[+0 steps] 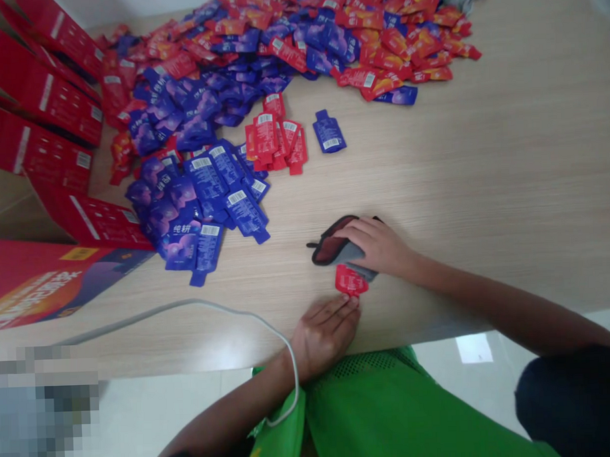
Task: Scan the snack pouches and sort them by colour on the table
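Note:
My right hand [378, 244] lies closed over a small grey pouch with a red lining [336, 249] near the table's front edge, holding its mouth. My left hand [324, 331] rests at the table edge with fingers stretched out, its fingertips touching a small red sachet [350, 281] that lies half under the pouch. A grey cable [197, 305] runs across the table to my left wrist.
A big heap of red and purple sachets [259, 63] covers the far table. Closer lie a purple pile [198, 199], a small red stack [274, 139] and one lone purple sachet [329, 132]. Red cartons [45, 97] stand at the left. The wooden table [508, 181] spreads right.

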{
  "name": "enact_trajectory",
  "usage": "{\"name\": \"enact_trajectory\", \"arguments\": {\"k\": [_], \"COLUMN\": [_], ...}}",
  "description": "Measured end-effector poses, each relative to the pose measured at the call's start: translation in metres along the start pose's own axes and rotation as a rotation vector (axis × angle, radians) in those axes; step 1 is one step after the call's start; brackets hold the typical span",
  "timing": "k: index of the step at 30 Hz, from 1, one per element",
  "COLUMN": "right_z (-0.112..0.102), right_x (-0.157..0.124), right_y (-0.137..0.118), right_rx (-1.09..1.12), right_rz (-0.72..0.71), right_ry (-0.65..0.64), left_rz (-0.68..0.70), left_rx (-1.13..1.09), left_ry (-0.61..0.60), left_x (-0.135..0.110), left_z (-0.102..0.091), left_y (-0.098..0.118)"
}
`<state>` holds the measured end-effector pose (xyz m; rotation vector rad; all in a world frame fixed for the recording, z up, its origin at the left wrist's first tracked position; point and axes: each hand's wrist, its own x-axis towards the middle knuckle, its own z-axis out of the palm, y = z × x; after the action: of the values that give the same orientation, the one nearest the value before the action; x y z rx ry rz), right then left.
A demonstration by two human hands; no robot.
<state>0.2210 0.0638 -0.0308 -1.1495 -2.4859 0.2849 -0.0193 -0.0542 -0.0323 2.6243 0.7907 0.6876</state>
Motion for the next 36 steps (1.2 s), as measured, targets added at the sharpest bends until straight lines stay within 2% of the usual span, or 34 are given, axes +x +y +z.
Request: {"name": "enact_trajectory", "arguments": {"k": [3, 5, 8, 9, 11, 13, 15, 17, 20, 24, 26, 29, 31, 36], "right_z": [-0.016, -0.031, -0.050, -0.052, -0.048, -0.034, -0.016, -0.003, 0.001, -0.017, -0.029, -0.042, -0.046, -0.042], "right_x": [0.024, 0.033, 0.028, 0.021, 0.002, -0.017, -0.029, -0.029, -0.010, 0.022, 0.026, 0.014, -0.003, -0.043], "right_y": [0.030, 0.036, 0.018, 0.006, -0.022, -0.045, -0.054, -0.047, -0.012, 0.039, 0.054, 0.061, 0.058, 0.054], "right_rx": [-0.077, -0.083, 0.002, 0.040, 0.104, 0.135, 0.137, 0.113, 0.033, -0.093, -0.102, -0.011, 0.068, 0.175], "right_rz": [0.098, 0.146, 0.188, 0.165, 0.054, -0.068, -0.124, -0.118, -0.038, 0.110, 0.186, 0.331, 0.420, 0.597], "right_ry": [-0.003, 0.088, 0.286, 0.304, 0.224, 0.028, -0.076, -0.067, 0.011, 0.070, 0.176, 0.416, 0.521, 0.567], "left_rz": [-0.005, -0.007, -0.006, -0.006, -0.010, -0.038, -0.053, -0.032, 0.004, 0.014, 0.023, -0.016, -0.074, -0.262], "left_rx": [0.003, 0.005, 0.003, 0.005, 0.005, -0.004, -0.011, -0.001, 0.016, 0.021, 0.026, 0.020, 0.029, 0.188], "left_ry": [-0.003, 0.002, 0.012, 0.016, 0.023, 0.012, -0.007, -0.012, -0.001, -0.002, -0.001, 0.015, 0.031, 0.055], "left_x": [-0.001, -0.001, 0.000, 0.000, 0.001, 0.002, 0.002, 0.002, 0.003, 0.005, 0.008, 0.017, 0.025, 0.043], "left_z": [0.000, 0.001, 0.001, 0.001, 0.000, 0.000, -0.001, -0.002, -0.003, -0.005, -0.007, -0.010, -0.009, 0.006], "left_y": [-0.001, -0.001, -0.001, -0.001, 0.000, 0.001, 0.001, 0.002, 0.001, 0.000, 0.000, 0.001, 0.001, -0.003]}}
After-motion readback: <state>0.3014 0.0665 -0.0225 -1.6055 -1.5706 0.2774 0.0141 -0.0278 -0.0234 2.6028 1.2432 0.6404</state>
